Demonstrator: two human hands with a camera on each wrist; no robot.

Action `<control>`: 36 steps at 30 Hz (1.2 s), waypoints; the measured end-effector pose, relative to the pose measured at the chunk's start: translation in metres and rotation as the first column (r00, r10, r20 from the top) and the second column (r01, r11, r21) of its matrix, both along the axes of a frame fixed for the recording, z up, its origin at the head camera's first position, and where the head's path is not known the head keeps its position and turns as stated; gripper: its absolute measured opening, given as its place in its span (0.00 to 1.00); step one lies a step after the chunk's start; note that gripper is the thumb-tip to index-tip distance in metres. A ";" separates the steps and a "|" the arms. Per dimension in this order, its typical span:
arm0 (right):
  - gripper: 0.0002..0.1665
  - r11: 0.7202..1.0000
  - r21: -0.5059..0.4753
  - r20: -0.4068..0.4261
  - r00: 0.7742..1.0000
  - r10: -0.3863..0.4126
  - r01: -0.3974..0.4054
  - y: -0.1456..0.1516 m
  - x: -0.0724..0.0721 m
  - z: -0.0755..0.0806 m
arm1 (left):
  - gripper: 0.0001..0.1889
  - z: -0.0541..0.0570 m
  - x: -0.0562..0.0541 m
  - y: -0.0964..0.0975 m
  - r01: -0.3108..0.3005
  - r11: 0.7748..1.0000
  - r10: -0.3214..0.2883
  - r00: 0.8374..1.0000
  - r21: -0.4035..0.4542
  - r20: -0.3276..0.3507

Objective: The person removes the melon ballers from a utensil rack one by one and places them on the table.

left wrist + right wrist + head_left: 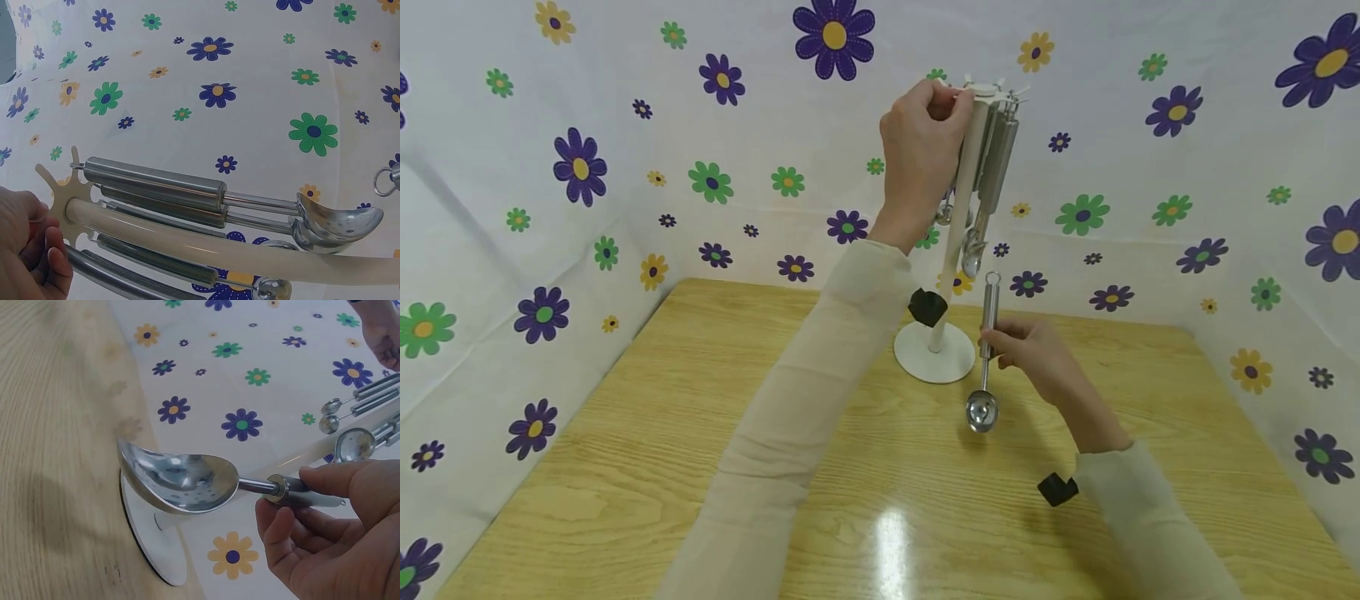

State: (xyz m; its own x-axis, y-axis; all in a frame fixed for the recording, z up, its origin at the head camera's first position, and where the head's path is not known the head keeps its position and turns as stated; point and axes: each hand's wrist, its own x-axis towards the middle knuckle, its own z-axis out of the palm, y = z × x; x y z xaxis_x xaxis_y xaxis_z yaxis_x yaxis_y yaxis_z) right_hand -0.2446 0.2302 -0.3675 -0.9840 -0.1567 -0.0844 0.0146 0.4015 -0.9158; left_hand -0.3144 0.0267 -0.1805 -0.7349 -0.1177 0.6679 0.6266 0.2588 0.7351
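My left hand [921, 146] pinches the edge of the spoked top [60, 190] of a cream-coloured utensil stand [967, 171]. Several metal scoops [1000, 162] hang from the hooks, handles up and bowls down, close beside the pole. Lower down, to the right of the pole, my right hand [1036, 354] holds an ice cream scoop [187, 484] by its metal handle between thumb and fingers. Its bowl points down over the table, and the ring at the handle's end sticks up above the hand. The round white base [917, 358] stands on the table.
The wooden table [700, 417] reaches back to a white cloth [760, 133] printed with flowers, which also surrounds the sides. Black pieces [1057, 489] are worn at both wrists.
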 end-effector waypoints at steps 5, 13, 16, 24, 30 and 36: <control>0.24 1.000 -0.015 0.062 0.998 0.003 -0.002 0.001 -0.002 -0.008 | 0.09 0.000 0.000 0.000 0.003 1.000 -0.003 1.000 0.002 0.003; 0.26 1.000 -0.015 0.100 0.995 0.008 -0.006 0.005 -0.004 -0.021 | 0.09 -0.001 0.001 0.000 0.018 1.000 -0.018 1.000 0.018 0.004; 0.25 1.000 -0.005 0.110 0.994 0.006 -0.005 0.005 -0.004 -0.024 | 0.09 -0.001 0.001 0.000 0.016 1.000 -0.017 1.000 0.017 0.007; 0.28 1.000 -0.006 0.096 0.995 0.021 -0.020 0.009 -0.002 -0.027 | 0.09 -0.002 0.001 0.001 0.002 1.000 -0.002 1.000 0.009 -0.001; 0.28 1.000 0.013 0.086 0.996 0.019 -0.021 0.017 -0.002 -0.030 | 0.09 -0.002 0.000 0.001 0.006 1.000 -0.006 1.000 0.012 0.003; 0.28 0.999 0.033 0.083 0.997 -0.002 -0.001 0.027 -0.002 -0.033 | 0.09 -0.002 0.000 0.002 0.005 1.000 -0.005 1.000 0.008 -0.001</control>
